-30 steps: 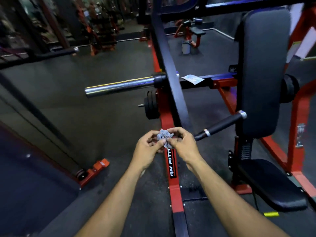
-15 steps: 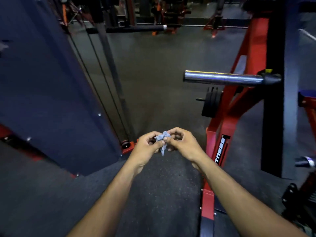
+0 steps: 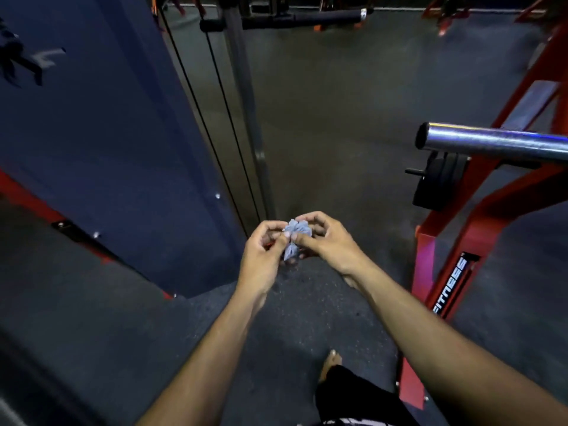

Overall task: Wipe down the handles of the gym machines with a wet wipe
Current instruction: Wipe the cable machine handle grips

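- The small crumpled pale-blue wet wipe (image 3: 294, 236) sits bunched between both sets of fingertips, in mid-air over the dark floor
- The left hand (image 3: 265, 256) pinches its left edge; the right hand (image 3: 329, 242) pinches the right, fingers curled
- Likely step: opening the wad; draw the pinches gently apart so it spreads without tearing
- A long black foam-covered bar handle (image 3: 322, 17) lies far beyond the fingers, untouched

The wipe (image 3: 294, 238) is partly hidden by the fingers pinching it — its lower fold is blurred. The steel bar (image 3: 495, 144) is cut off by the right edge. The label (image 3: 451, 282) on the red frame (image 3: 479, 238) is read only in part — "FITNESS", its start blurred.
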Demonstrator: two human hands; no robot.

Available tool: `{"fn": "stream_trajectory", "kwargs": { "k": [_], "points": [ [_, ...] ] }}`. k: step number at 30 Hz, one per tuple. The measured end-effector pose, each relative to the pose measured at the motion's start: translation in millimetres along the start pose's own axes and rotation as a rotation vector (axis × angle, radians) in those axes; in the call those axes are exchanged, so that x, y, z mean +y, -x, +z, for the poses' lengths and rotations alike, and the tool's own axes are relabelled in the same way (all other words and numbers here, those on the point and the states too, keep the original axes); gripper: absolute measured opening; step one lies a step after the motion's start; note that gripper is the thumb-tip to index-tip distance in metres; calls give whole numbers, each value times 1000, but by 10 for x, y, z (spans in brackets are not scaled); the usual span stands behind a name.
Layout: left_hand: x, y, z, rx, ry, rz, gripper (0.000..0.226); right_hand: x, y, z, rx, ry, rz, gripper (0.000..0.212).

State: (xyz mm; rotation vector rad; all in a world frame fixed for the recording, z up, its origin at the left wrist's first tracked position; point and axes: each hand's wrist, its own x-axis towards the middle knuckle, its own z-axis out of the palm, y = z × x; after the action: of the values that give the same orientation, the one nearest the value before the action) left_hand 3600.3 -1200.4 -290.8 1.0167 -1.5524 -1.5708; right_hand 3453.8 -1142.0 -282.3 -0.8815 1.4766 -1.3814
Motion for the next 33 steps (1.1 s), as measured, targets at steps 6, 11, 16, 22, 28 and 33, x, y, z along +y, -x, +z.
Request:
{"fn": "stream_trajectory", "kwargs": {
  "k": [6, 11, 16, 22, 28, 33],
  "points": [
    [-60, -926, 78, 23, -101, 62, 11, 81, -920, -237, 28, 62, -42, 29],
    [150, -1765, 327, -165, -118, 76, 11, -53, -1648, -561, 143, 31, -78, 29],
    [233, -2540, 524, -236, -150, 118, 32, -226, -2272, -883, 218, -19, -120, 34],
    [201, -3327, 768, -310, -128, 89, 32, -234, -2780, -1206, 326, 5, -110, 36],
    [186, -4293, 1196, -428, -79, 64, 17, -311, -3417, -1577, 502, 62, -82, 38],
    [342, -5051, 1665, -655, -53, 68, 27, -552, -3884, -1979, 707, 123, -99, 41]
  ]
}}
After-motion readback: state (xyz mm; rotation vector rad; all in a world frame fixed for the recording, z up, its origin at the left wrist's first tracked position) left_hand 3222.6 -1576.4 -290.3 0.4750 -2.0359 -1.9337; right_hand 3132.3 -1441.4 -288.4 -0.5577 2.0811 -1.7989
